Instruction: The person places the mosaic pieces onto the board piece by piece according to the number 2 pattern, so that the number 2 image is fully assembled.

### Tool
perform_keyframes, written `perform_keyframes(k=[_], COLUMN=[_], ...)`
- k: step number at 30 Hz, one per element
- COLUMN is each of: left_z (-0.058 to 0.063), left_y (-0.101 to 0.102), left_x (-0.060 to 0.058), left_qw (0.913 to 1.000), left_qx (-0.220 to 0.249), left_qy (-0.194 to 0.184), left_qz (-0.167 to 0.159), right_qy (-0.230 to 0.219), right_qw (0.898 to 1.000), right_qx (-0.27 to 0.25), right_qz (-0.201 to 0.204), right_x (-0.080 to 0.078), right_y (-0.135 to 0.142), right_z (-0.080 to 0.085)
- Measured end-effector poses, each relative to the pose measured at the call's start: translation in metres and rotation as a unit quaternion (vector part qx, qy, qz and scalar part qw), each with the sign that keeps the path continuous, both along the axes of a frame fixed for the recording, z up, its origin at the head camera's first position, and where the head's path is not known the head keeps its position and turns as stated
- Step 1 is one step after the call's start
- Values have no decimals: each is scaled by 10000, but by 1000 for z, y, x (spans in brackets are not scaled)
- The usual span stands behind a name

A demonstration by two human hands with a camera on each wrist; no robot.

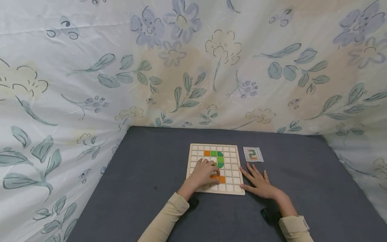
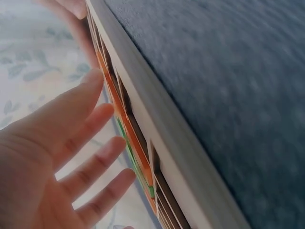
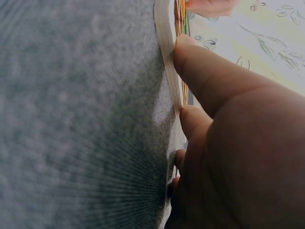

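A wooden grid board [image 1: 239,188] lies on the dark cloth and holds several flat tiles. An orange tile [image 1: 207,153] and a green square tile [image 1: 213,153] are in its upper part, beside green tiles with a rounded corner [image 1: 220,165]. Lower down is another orange tile [image 1: 222,179]. My left hand [image 1: 202,174] reaches over the board, covering part of it; in the left wrist view its fingers are spread, the thumb tip at an orange strip of tiles [image 2: 121,109]. My right hand [image 1: 260,185] lies spread, thumb and a fingertip at the board's right edge.
A small printed card [image 1: 253,154] with a green and orange grid pattern lies right of the board, beyond my right hand. Dark bands [image 1: 270,215] sit at both wrists. Floral fabric [image 1: 193,67] hangs behind the table and along its sides.
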State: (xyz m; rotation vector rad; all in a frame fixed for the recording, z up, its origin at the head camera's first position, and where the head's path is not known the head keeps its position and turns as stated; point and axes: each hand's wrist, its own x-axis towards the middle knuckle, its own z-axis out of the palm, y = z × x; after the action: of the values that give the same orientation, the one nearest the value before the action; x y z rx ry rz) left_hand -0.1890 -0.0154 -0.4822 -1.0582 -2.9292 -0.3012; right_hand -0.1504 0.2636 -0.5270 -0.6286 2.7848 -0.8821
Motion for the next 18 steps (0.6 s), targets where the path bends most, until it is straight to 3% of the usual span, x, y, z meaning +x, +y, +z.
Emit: perform_keyframes(k=[4, 10, 18], left_z=[-2, 1, 1], left_y=[-5, -18, -39], left_x=[-3, -8, -15], left_qw=[9999, 9994, 9974], left_qx=[82, 275, 473], left_qy=[118, 164, 229], left_qz=[46, 134, 489], right_qy=[-83, -90, -73], right_qw=[9999, 9999, 9998], right_qx=[137, 85, 138], right_qz=[-44, -67, -134], right_x=[-1, 3, 3], right_y=[-1, -5, -1], right_z=[1, 16, 21])
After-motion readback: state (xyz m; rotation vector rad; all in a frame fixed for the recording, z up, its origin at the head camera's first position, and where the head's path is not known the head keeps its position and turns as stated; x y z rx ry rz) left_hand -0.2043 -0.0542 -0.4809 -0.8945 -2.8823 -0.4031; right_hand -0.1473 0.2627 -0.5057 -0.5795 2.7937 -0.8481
